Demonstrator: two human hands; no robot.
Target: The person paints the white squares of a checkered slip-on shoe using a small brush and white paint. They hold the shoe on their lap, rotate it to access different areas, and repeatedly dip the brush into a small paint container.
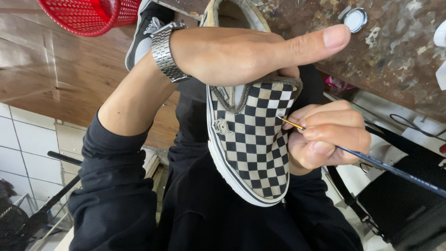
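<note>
My left hand (241, 53) grips a black-and-white checkered slip-on shoe (251, 144) around its opening, thumb stretched out to the right; a metal watch (165, 51) is on that wrist. The shoe hangs toe-down over my lap, and its canvas is frayed near the left side. My right hand (327, 137) pinches a thin paintbrush (371, 160) with a dark blue handle, its fine tip touching the shoe's right edge just below the elastic panel. Both arms wear black sleeves.
A red mesh basket (88, 16) sits at the top left beside a black sneaker (146, 28) on the wooden floor. A stained worktop (395, 56) with a small round lid (355, 19) is at the top right. White tiles lie at the left, a black case at the lower right.
</note>
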